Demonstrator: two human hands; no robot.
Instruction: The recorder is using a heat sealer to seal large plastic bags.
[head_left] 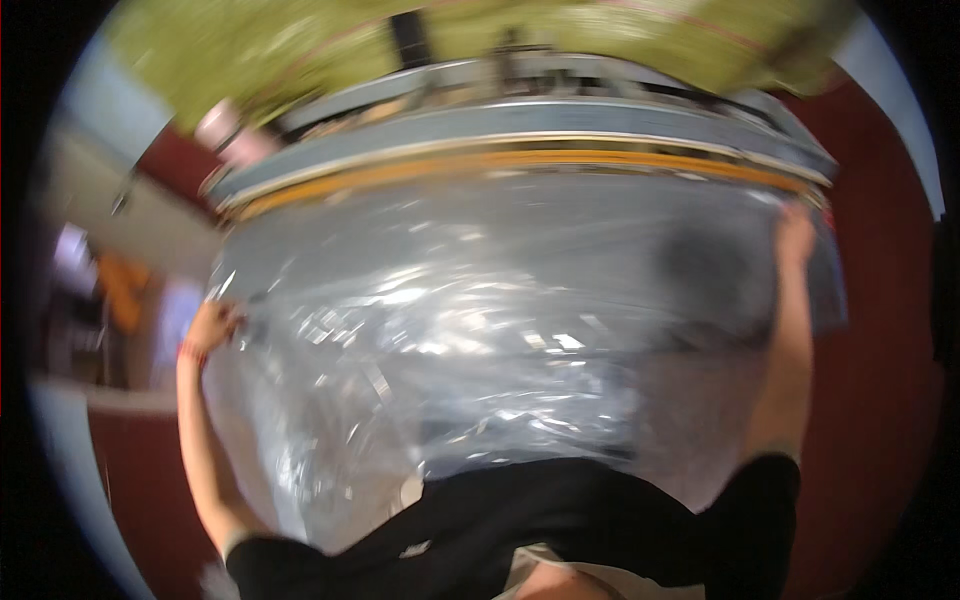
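Note:
A wide clear plastic sheet (pixel 450 290), wrinkled and full of glare, spreads before me between my outstretched arms. At its left edge my left hand (pixel 213 325), a red band on the wrist, is closed with the fingers bent around the plastic. Farther away, at the sheet's right far corner, my right hand (pixel 796 235) is closed on the plastic, close to the end of an orange strip (pixel 560 157). Motion blurs its fingertips. Along the sheet's far side runs a long grey machine bar (pixel 520 120), with the orange strip on its near face.
Yellow-green sheeting (pixel 300 40) covers the area behind the machine. A pinkish roll-like object (pixel 235 135) stands by the bar's left end. Dark red floor (pixel 880 300) shows at the right. Blurred orange and pale items (pixel 125 290) are at the far left.

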